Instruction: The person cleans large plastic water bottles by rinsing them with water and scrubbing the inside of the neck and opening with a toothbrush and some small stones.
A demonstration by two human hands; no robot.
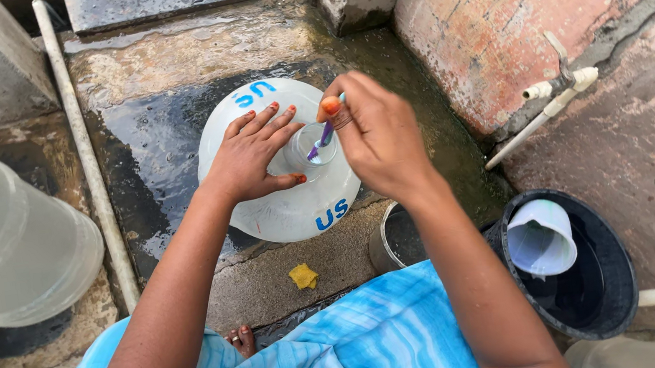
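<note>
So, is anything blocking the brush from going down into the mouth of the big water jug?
Nothing visible does. The right hand holds the thin brush with its tip already at the jug's open neck. The left hand rests flat on the shoulder of the water jug, beside the opening, not over it.

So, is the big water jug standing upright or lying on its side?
Upright. The jug shows its round shoulder and open neck from above; the left hand rests on the shoulder, and the right hand holds a thin tool in the neck.
</note>
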